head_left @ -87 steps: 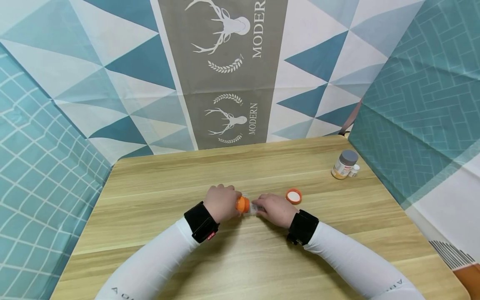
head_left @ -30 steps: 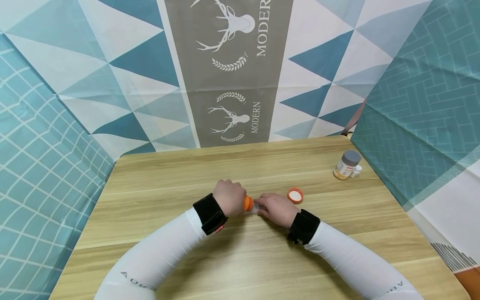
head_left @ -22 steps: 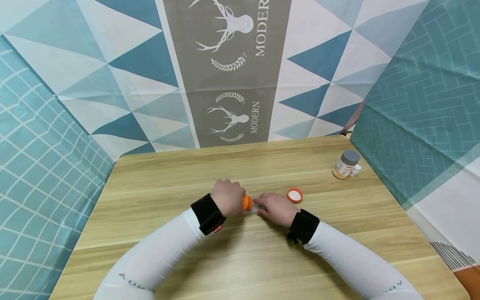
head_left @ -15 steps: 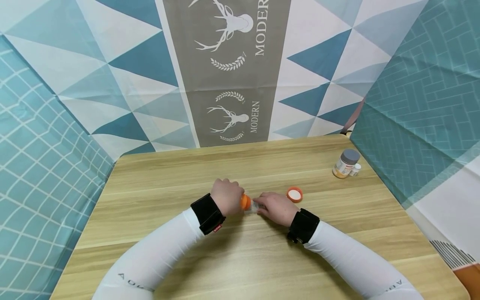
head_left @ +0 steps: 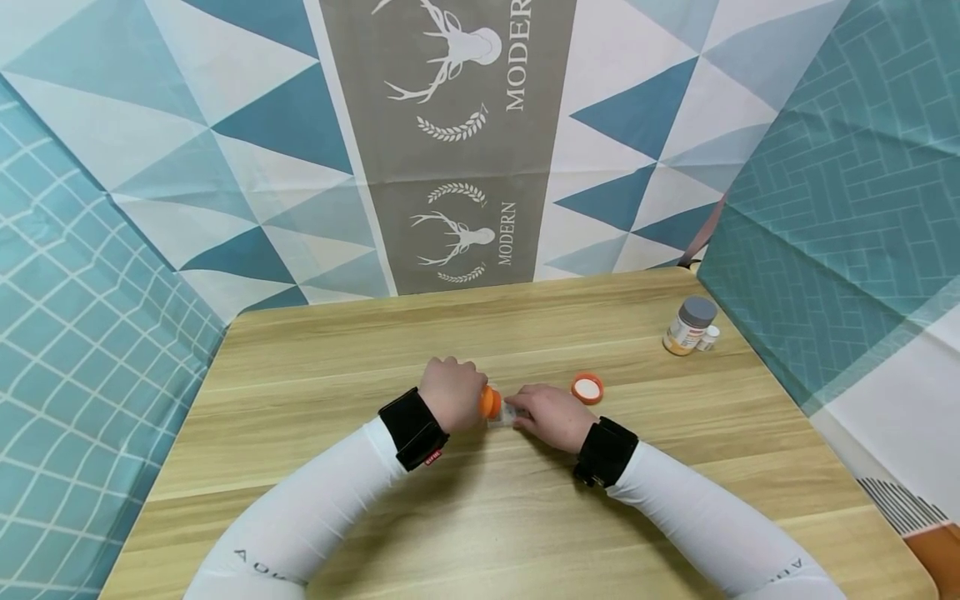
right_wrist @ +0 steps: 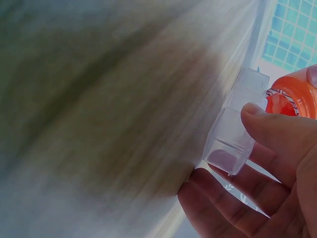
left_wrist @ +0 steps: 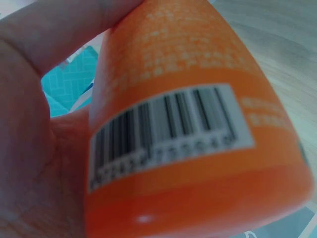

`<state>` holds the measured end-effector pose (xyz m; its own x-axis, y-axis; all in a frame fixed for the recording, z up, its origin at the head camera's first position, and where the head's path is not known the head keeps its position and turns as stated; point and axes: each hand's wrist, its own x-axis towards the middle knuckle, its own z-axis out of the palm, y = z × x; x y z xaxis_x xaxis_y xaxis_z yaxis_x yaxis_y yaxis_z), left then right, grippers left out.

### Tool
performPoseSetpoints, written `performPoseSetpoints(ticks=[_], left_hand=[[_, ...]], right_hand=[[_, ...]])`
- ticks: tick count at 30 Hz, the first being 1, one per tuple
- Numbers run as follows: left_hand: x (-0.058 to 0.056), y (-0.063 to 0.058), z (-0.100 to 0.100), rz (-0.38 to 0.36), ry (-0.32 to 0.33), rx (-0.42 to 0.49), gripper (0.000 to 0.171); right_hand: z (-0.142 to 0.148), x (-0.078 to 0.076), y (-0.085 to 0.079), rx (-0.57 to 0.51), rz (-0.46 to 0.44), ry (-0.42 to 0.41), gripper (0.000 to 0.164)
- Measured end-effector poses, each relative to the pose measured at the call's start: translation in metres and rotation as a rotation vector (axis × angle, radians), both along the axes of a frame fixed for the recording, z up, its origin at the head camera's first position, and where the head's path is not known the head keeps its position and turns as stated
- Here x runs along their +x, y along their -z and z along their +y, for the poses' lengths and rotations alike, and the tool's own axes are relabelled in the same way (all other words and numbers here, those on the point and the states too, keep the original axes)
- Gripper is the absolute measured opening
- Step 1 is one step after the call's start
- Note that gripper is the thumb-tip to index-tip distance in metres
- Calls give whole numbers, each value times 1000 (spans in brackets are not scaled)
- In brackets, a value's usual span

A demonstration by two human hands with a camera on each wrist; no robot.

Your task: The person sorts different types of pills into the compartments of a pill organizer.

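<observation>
My left hand point(head_left: 453, 393) grips an orange bottle point(left_wrist: 198, 171) with a barcode on its label. The bottle is tipped on its side, its mouth pointing right toward a clear plastic pill box point(right_wrist: 232, 131). In the right wrist view the uncapped mouth, with a scrap of torn red-orange seal, is close beside the box; contact cannot be told. My right hand point(head_left: 557, 419) pinches the box between thumb and fingers at the table surface. A greyish rounded shape shows through the box's near end, too unclear to name. Most of the bottle is hidden by the left hand in the head view.
An orange screw cap point(head_left: 587, 388) with a white lining lies inner side up behind the right hand. Toward the back right edge of the wooden table point(head_left: 352, 350) stand a grey-lidded jar point(head_left: 688, 327) and a small white bottle point(head_left: 708, 338). Patterned cloth surrounds the table.
Since the earliest frame, my left hand and the bottle have shifted slightly away from me and to the right. Over the last second both hands hold nearly still, apart from slight bottle movement.
</observation>
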<state>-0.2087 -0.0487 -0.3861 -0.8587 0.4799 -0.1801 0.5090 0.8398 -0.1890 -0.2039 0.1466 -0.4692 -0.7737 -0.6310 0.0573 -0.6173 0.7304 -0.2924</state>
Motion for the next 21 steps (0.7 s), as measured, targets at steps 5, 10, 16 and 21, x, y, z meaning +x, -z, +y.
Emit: performPoseSetpoints(ticks=[5,10,16,21], left_hand=[[0,0,1,10,9,-10,26],[1,0,2,15,16,-32,29],[3,1,0,24,24,-23,30],[4,0,0,6,16,-12,33]], right_hand=[[0,0,0,-3,-4,0,33],[0,0,0,-6,-6,5,33],[0,0,0,-6,1,2,34],[0,-1,1,-2,-1,5,34]])
